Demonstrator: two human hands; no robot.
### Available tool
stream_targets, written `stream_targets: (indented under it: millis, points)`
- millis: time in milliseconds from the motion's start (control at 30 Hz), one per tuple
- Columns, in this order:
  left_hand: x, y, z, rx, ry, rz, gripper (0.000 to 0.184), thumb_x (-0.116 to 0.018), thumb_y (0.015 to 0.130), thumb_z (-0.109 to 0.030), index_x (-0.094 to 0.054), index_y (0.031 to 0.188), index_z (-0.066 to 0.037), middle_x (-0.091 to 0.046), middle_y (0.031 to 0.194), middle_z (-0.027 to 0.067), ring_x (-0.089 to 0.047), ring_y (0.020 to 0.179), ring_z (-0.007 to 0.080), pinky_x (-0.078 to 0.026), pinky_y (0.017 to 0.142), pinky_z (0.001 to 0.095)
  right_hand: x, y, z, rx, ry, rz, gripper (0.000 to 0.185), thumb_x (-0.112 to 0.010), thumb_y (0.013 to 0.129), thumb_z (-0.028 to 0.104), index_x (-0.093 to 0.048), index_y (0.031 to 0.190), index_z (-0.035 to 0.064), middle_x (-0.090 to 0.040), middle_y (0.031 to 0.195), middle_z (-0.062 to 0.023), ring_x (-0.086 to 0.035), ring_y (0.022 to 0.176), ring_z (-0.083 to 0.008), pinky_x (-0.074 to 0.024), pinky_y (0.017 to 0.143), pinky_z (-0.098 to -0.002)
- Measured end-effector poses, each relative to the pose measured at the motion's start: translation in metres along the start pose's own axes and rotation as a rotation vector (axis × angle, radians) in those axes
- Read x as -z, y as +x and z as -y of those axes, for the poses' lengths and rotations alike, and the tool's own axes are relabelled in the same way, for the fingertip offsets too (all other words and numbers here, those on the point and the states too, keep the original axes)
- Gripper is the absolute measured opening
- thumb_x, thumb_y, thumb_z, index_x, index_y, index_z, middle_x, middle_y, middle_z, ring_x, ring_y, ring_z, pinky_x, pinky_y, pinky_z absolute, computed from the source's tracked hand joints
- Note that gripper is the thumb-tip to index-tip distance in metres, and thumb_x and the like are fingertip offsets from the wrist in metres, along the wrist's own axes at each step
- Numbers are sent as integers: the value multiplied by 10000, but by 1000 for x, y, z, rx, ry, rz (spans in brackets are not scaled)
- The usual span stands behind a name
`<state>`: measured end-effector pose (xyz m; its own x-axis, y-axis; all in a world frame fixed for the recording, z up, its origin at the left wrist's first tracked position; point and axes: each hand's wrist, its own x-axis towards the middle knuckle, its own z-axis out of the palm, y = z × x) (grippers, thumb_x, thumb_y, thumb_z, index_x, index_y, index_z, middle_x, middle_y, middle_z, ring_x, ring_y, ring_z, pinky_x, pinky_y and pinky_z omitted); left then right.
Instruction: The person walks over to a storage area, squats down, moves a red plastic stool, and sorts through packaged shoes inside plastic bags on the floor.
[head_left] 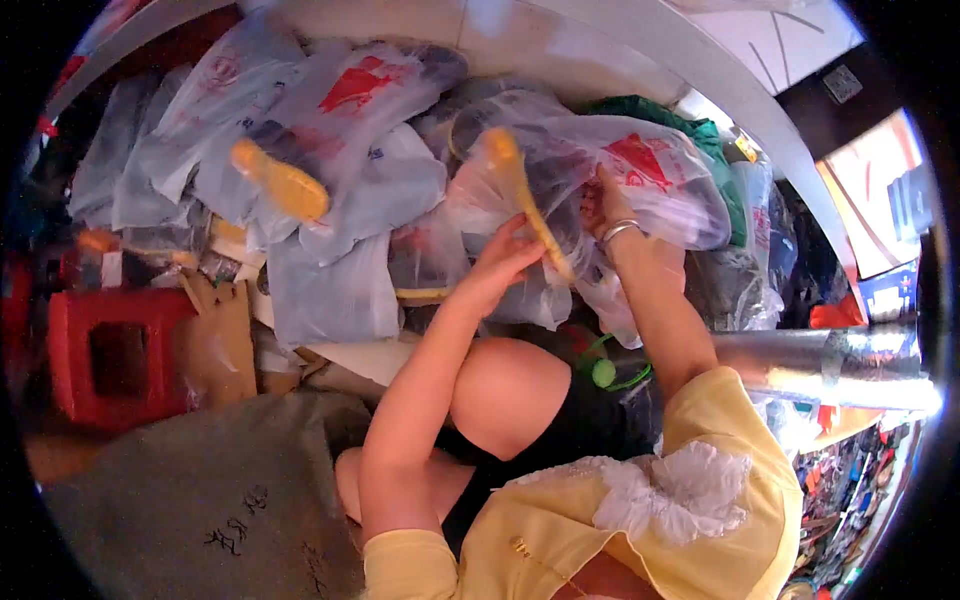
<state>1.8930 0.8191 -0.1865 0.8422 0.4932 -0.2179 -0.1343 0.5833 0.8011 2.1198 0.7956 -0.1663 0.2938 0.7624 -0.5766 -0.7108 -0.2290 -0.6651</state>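
Note:
My left hand (505, 262) is at the edge of a yellow-soled piece of footwear (520, 190), its fingers closed against the sole. The upper is blurred behind clear plastic, so I cannot tell its exact kind. My right hand (604, 208), with a silver bangle on the wrist, grips a clear plastic bag (672, 185) with a red print. That bag lies around and beside the footwear; how far it covers it is unclear. Another yellow sole (280, 180) shows on the bags to the left.
Several printed plastic bags (370, 90) are heaped along the wall. At left are a red plastic stool (120, 350) and torn cardboard (222, 345). A grey-green cloth (200, 490) spreads at lower left. A shiny metallic tube (820, 362) lies at right, near a green cord (605, 373).

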Motion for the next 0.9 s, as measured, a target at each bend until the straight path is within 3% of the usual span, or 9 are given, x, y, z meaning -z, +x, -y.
stream_targets:
  millis: [67, 167, 267, 333, 400, 467, 600, 800, 900]
  points:
    - [-3, 5, -3, 28, -46, -104, 659, -609, 754, -366, -261, 1263, -132, -493, 1011, 28, -471, 933, 162, -363, 768, 374, -31, -23, -13, 418, -195, -407, 245, -571, 783, 346, -554, 810, 103, -478, 642, 4, -435, 531, -106, -353, 479, -216]
    - [10, 27, 18, 106, -256, -158, 751, -667, 709, -333, -198, 1251, -111, -422, 1080, 67, -451, 920, 187, -389, 714, 398, -35, -71, -58, 604, -55, -355, 191, -585, 779, 278, -554, 836, 99, -494, 699, 23, -472, 665, -116, -390, 585, -247]
    - [1, 33, 17, 238, -228, -215, 739, -694, 688, -323, -212, 1209, -116, -403, 1070, 70, -458, 919, 192, -428, 673, 382, -18, -94, -87, 287, 115, -439, 211, -569, 798, 277, -532, 879, 86, -527, 826, -39, -490, 764, -160, -425, 710, -294]
    - [2, 35, 28, 247, -262, -288, 724, -706, 669, -339, -237, 1175, -122, -416, 1037, 69, -467, 905, 188, -442, 683, 359, -3, -102, -84, 177, 250, -268, 271, -597, 773, 347, -527, 830, 92, -513, 728, -16, -505, 718, -155, -429, 658, -264]
    - [5, 36, 27, 223, -425, -15, 728, -708, 656, -359, -251, 1173, -127, -434, 1011, 56, -484, 883, 184, -436, 710, 356, 39, -93, -81, 18, 375, -94, 308, -604, 761, 387, -517, 783, 92, -512, 711, -25, -500, 696, -163, -439, 681, -263]
    - [-2, 39, 26, 225, -428, -38, 649, -684, 680, -366, -307, 1148, -119, -465, 1004, 54, -493, 900, 190, -430, 745, 360, 36, -97, -79, -232, 512, 500, 385, -539, 791, 436, -525, 919, 73, -557, 839, -43, -525, 790, -173, -438, 728, -266]
    - [-16, 39, 18, 226, -463, -65, 485, -632, 727, -318, -413, 1102, -103, -528, 982, 49, -515, 926, 214, -398, 841, 366, -28, -109, -63, 40, 192, -16, 550, -447, 810, 513, -460, 1103, 48, -549, 1015, -66, -520, 925, -189, -432, 750, -283]
    - [-17, -15, 16, 107, -674, -40, 539, -583, 718, -156, -312, 1177, -81, -449, 1029, 69, -457, 979, 215, -391, 848, 382, 14, -37, -32, 351, 219, 175, 646, -460, 770, 568, -412, 1176, 69, -501, 1110, -94, -473, 1019, -255, -377, 886, -385]
    - [-1, -53, 18, 10, -617, -171, 496, -577, 699, -110, -360, 1143, -65, -492, 965, 64, -498, 901, 191, -422, 794, 354, 20, 9, -15, 258, 360, 564, 473, -497, 810, 402, -464, 1128, 54, -523, 1084, -105, -487, 1001, -263, -386, 877, -392]
